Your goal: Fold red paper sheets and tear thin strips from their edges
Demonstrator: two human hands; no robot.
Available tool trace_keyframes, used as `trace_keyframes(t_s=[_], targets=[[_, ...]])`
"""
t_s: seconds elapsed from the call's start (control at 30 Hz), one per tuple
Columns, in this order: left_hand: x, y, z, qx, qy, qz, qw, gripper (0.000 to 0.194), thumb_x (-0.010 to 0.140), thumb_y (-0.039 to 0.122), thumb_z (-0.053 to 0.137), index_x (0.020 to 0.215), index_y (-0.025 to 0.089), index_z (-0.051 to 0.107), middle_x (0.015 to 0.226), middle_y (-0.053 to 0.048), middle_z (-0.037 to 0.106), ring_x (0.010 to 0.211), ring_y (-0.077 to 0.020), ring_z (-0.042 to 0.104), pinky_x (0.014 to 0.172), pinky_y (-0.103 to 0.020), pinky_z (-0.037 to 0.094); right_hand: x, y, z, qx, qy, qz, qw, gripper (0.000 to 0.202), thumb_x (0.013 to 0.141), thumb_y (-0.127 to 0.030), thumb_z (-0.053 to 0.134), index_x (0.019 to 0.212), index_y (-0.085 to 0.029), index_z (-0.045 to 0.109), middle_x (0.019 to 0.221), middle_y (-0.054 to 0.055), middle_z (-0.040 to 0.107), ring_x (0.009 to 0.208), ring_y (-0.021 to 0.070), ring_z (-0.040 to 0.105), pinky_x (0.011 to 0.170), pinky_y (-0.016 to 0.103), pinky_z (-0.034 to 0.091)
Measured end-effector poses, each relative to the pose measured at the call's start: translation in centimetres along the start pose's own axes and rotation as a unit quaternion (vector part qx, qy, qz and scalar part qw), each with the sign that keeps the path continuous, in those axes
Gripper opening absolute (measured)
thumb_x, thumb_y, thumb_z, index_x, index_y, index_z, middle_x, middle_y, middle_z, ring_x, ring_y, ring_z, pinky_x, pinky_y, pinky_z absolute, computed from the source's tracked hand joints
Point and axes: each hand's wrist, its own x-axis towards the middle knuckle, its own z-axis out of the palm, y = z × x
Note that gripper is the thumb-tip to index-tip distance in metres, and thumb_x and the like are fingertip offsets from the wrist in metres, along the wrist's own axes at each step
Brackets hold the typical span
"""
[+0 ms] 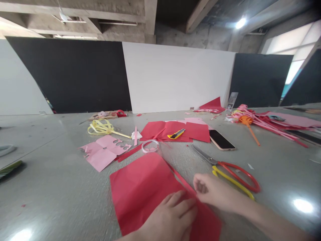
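Note:
My left hand [173, 214] lies on a large sheet of red paper [140, 187], its fingers slightly bent and spread over the surface. A narrow red paper strip [182, 177] runs along the sheet's right edge. At the end of that strip is my right hand [213, 190], with its fingers curled closed; whatever is inside them is hidden. Just beyond the right hand, scissors [215, 163] with one red and one yellow handle rest on the table, blades parted a little. A roll of clear tape [150, 146] sits past the sheet's far edge.
Further back are red paper sheets [199, 131] with a yellow utility knife [176, 134], a phone [222, 140], cut pink paper [102, 150] and a yellow ribbon loop [100, 127]. Pink and red strips [268, 125] lie at right. A white panel [178, 78] stands behind.

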Motion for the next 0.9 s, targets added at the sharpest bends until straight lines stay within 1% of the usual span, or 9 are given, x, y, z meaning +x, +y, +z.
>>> trace_keyframes(t_s=[0.27, 0.4, 0.57, 0.73, 0.9], targets=[[-0.12, -0.05, 0.35, 0.015, 0.045, 0.012, 0.999, 0.033, 0.085, 0.022, 0.043, 0.117, 0.015, 0.047, 0.122, -0.004, 0.05, 0.111, -0.0216, 0.045, 0.095, -0.035, 0.037, 0.2, 0.2, 0.18, -0.001, 0.01, 0.014, 1.0, 0.015, 0.057, -0.003, 0.047, 0.062, -0.018, 0.046, 0.059, -0.003, 0.052, 0.057, 0.01, 0.051, 0.051, 0.018, 0.034], [-0.17, -0.08, 0.37, 0.021, 0.038, 0.014, 0.999, 0.033, 0.086, 0.023, 0.043, 0.117, 0.015, 0.046, 0.123, -0.004, 0.049, 0.112, -0.0219, 0.044, 0.095, -0.036, 0.037, 0.15, 0.53, 0.03, 0.007, 0.002, 0.017, 1.0, 0.013, 0.06, -0.005, 0.047, 0.064, -0.018, 0.047, 0.059, -0.003, 0.053, 0.058, 0.0105, 0.052, 0.052, 0.018, 0.036], [-0.08, -0.03, 0.13, 0.027, 0.02, 0.011, 0.999, 0.033, 0.086, 0.024, 0.042, 0.118, 0.015, 0.046, 0.122, -0.003, 0.05, 0.112, -0.0224, 0.044, 0.095, -0.036, 0.037, -0.15, 0.74, -0.53, 0.02, -0.038, 0.033, 0.999, 0.014, 0.059, -0.007, 0.049, 0.067, -0.018, 0.048, 0.059, -0.004, 0.054, 0.057, 0.0107, 0.053, 0.049, 0.018, 0.035], [-0.1, 0.02, 0.09, 0.03, 0.023, 0.007, 0.999, 0.033, 0.086, 0.024, 0.042, 0.118, 0.015, 0.046, 0.123, -0.003, 0.049, 0.113, -0.0229, 0.043, 0.094, -0.036, 0.038, -0.24, 0.21, -0.69, -0.004, -0.032, 0.036, 0.999, 0.017, 0.058, -0.002, 0.046, 0.065, -0.018, 0.048, 0.06, -0.003, 0.055, 0.059, 0.0109, 0.053, 0.05, 0.018, 0.035], [-0.2, -0.07, 0.31, 0.031, 0.02, 0.011, 0.999, 0.034, 0.086, 0.022, 0.042, 0.119, 0.015, 0.045, 0.125, -0.003, 0.047, 0.113, -0.0229, 0.043, 0.095, -0.037, 0.037, -0.15, 0.09, -0.5, -0.007, -0.034, 0.049, 0.998, 0.018, 0.058, -0.001, 0.046, 0.065, -0.017, 0.047, 0.06, -0.003, 0.054, 0.057, 0.0104, 0.052, 0.05, 0.018, 0.035]])
